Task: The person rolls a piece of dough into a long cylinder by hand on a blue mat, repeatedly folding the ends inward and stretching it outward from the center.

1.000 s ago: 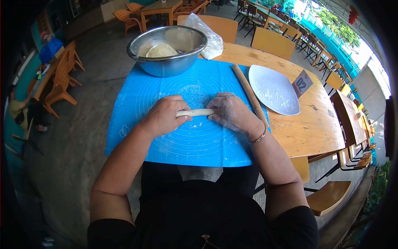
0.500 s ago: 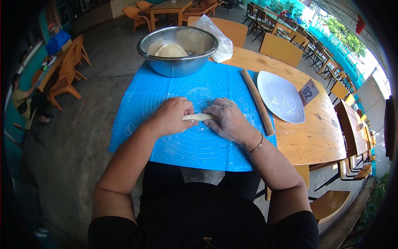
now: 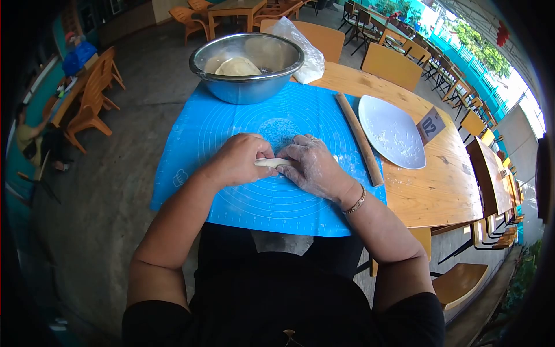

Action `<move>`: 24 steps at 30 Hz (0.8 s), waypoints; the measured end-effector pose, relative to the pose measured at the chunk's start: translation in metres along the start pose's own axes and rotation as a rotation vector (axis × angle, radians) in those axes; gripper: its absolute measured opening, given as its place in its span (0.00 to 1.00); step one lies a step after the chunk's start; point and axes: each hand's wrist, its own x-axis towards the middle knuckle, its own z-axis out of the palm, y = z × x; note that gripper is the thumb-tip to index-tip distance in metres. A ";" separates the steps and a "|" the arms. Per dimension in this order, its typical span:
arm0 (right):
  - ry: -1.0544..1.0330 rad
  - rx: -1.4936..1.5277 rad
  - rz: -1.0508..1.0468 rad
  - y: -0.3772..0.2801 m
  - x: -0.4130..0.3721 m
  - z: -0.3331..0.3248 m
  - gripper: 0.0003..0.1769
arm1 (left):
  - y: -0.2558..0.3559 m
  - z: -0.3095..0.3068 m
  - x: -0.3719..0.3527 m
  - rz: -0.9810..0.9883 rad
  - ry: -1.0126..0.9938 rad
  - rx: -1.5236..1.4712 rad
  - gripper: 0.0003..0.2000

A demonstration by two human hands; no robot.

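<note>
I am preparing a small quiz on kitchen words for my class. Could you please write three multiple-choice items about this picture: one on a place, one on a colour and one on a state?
1. Where does the rolling pin lie?
A. on the floor
B. along the right edge of the mat, next to the white plate
C. in the person's lap

2. What colour is the mat?
A. blue
B. red
C. green

3. How is the dough roll?
A. lying untouched
B. cut into many pieces
C. held at its ends by the left hand and the right hand

Answers:
1 B: the pin lies between the mat and the plate.
2 A: the whole sheet is bright blue.
3 C: only the middle of the dough roll shows between the two hands.
</note>
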 end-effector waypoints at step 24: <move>-0.183 0.132 0.153 0.008 -0.003 -0.029 0.15 | 0.002 -0.006 -0.001 -0.019 -0.063 -0.122 0.11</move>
